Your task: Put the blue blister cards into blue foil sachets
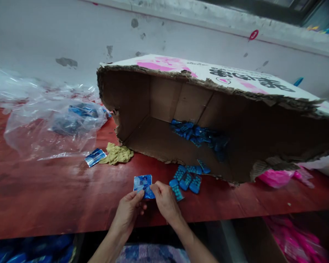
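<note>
A small blue printed packet (143,181) is held up above the front of the table, between my two hands. My left hand (129,208) pinches its lower left edge, thumb on top. At its right edge, the fingers of my right hand (166,199) are closed on it too. Just right of that hand lie several small blue pieces with rows of bumps (186,180), some seemingly in clear wrapping. To the left, another blue packet (95,157) rests against a crumpled yellowish cloth-like lump (117,153).
A torn cardboard box (164,142) lies on its side on the red table (57,190), holding more blue pieces (197,133). Clear plastic bags (79,140) with blue packets lie left. Pink items (278,177) sit right; bins below hold blue (35,250) and pink goods (297,237).
</note>
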The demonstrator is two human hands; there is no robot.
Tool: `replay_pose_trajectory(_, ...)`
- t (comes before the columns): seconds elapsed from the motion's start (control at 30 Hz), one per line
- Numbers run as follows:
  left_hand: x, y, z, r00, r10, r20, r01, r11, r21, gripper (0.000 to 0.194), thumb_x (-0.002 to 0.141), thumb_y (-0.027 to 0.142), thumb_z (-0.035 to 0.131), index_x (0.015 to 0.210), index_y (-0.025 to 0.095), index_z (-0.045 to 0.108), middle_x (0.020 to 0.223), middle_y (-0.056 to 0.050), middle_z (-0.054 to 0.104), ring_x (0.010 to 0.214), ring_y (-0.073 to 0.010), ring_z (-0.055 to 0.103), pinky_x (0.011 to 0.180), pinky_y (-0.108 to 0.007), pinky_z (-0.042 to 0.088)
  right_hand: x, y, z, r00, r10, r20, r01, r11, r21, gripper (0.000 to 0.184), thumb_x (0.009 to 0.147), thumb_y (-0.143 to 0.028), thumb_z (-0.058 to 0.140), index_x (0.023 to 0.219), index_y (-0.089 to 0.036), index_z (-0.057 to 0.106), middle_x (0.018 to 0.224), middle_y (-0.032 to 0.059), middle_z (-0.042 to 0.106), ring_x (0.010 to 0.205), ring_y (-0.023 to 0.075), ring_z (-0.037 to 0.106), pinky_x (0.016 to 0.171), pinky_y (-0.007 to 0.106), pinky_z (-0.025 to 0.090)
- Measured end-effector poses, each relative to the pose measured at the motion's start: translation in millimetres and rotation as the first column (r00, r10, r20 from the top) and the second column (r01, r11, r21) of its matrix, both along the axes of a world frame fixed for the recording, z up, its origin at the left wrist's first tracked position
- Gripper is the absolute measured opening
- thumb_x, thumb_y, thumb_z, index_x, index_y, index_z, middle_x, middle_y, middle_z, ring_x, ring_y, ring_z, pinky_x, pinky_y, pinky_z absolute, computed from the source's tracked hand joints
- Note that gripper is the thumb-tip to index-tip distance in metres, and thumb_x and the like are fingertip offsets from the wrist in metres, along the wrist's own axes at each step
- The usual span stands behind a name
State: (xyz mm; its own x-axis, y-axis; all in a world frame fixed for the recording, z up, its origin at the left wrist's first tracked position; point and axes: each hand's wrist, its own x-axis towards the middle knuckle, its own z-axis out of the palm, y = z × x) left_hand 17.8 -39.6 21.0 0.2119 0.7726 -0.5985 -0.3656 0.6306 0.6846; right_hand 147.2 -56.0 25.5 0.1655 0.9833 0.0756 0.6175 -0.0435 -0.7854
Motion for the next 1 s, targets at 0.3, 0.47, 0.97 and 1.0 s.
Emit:
replay_pose_trajectory(0.3, -14, -4, -6.9, 0.997, 0.053, 0.063, -0.045, 0.992, -0.119, 0.026, 0.061, 0.034, 0.071, 0.065, 0.015, 0.054, 0.045, 0.001, 0.057, 0.035, -0.0081, 0.049, 0.032, -0.016, 0.032, 39, -12, -13.1, 0.754, -0.047, 0.655, 0.136, 0.987, -0.085, 0.029, 0.077, -0.021, 0.059, 0.105, -0.02, 0.055, 0.09, 0.0116, 0.06, 0.068, 0.0239, 0.063, 0.051, 0.028, 0.04)
replay_pose_trajectory(0.47, -14, -7, -1.9, 0.991, 0.082, 0.102, -0.057, 0.972, -0.228, 0.014, 0.07, 0.025, 0.065, 0.07, 0.016, 0.054, 0.048, 0.0, 0.059, 0.037, -0.0088, 0.051, 0.033, -0.015, 0.035, 36, 4, -12.4, 0.978, -0.154, 0.144, 0.154, 0.988, 0.013, 0.035, 0.078, -0.022, 0.052, 0.113, -0.021, 0.053, 0.098, 0.0095, 0.06, 0.073, 0.0201, 0.063, 0.06, 0.03, 0.048)
replay_pose_trajectory(0.97, -16, -11, -11.6, 0.979, 0.072, 0.189, -0.049, 0.992, -0.119, 0.015, 0.068, 0.025, 0.067, 0.073, 0.016, 0.056, 0.05, 0.0, 0.061, 0.041, -0.0095, 0.055, 0.038, -0.017, 0.042, 17, -14, 5.5, 0.456, -0.032, -0.889, -0.007, 0.999, -0.039, 0.042, 0.074, -0.032, 0.062, 0.112, -0.023, 0.047, 0.1, 0.0037, 0.058, 0.064, 0.0126, 0.06, 0.05, 0.026, 0.055)
replay_pose_trajectory(1.0, -17, -11, -12.0, 0.979, 0.075, 0.191, -0.055, 0.993, -0.105, 0.015, 0.067, 0.025, 0.068, 0.072, 0.016, 0.057, 0.05, 0.0, 0.061, 0.041, -0.0094, 0.055, 0.038, -0.017, 0.042, 17, -14, 5.0, 0.47, -0.03, -0.882, -0.006, 0.999, -0.038, 0.042, 0.074, -0.031, 0.062, 0.112, -0.023, 0.047, 0.101, 0.0037, 0.058, 0.065, 0.0128, 0.06, 0.051, 0.026, 0.055)
